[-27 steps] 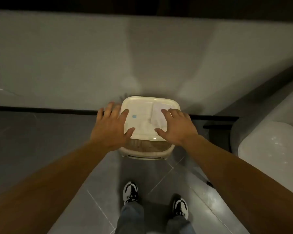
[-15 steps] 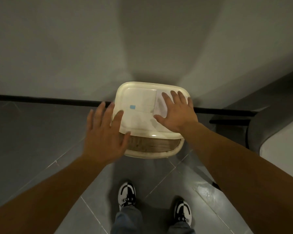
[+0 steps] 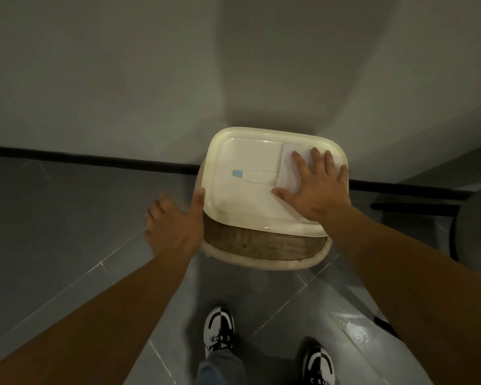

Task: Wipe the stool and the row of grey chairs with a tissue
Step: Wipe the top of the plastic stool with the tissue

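The right hand (image 3: 317, 190) presses a tissue (image 3: 292, 173) flat on the stool (image 3: 247, 162); left hand (image 3: 175, 226) beside it.

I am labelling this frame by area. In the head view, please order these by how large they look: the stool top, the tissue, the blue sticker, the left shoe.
1. Stool top, largest by far.
2. Left shoe.
3. Tissue, partly hidden under the right hand, so its rank against the shoe is unsure.
4. Blue sticker, smallest.

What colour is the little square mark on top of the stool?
Light blue, on the cream stool top; head view.
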Tool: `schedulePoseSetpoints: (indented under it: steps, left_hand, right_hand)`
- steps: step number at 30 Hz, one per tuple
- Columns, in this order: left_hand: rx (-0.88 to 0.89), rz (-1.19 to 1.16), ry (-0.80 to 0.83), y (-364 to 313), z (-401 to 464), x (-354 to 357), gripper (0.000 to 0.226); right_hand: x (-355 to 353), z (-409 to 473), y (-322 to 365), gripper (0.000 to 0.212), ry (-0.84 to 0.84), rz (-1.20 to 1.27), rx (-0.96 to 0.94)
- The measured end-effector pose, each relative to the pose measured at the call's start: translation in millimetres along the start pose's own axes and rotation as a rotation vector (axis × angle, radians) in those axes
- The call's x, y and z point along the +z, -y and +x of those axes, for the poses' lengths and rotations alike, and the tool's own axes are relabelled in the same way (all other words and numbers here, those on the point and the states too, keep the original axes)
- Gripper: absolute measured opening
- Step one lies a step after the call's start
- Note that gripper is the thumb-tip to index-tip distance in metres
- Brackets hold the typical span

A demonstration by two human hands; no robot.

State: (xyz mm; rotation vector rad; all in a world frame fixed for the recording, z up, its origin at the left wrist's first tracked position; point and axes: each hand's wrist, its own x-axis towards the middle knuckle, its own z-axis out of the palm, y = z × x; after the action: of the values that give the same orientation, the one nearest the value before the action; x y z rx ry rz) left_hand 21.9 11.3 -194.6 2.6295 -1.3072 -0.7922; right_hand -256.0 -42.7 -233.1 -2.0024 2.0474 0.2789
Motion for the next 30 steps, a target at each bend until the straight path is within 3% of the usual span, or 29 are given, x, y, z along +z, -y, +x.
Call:
schedulePoseSetpoints:
  steps: [7,12,22,26,30]
  left_hand:
    - [-0.192,-0.288,0.202,-6.5,18.7,26.1,0.114]
    - [-0.175,-0.351,0.28,1.7,21.6,43.3,0.115]
    - [-0.123,-0.353,0.21,4.1,26.7,50.2,0.105]
    - [-0.055,-0.283,0.142,-9.7,23.4,33.4,0.106]
    - [0.159,-0.067,-0.05,-22.9,13.1,-3.0,0.097]
  right_hand:
    - [16.6,0.2,6.5,0.097,-0.088,0.045,-0.005]
    - [23.6,2.8,19.5,0.089,-0.149,0.049,0.006]
    - [15.8,-0.9,29.7,0.037,-0.365,0.164,-0.015]
    - [3.1,-6.3,27.4,0.034,-0.278,0.168,-0.039]
    - [-30.1,-20.4,20.2,0.03,-0.307,0.115,-0.038]
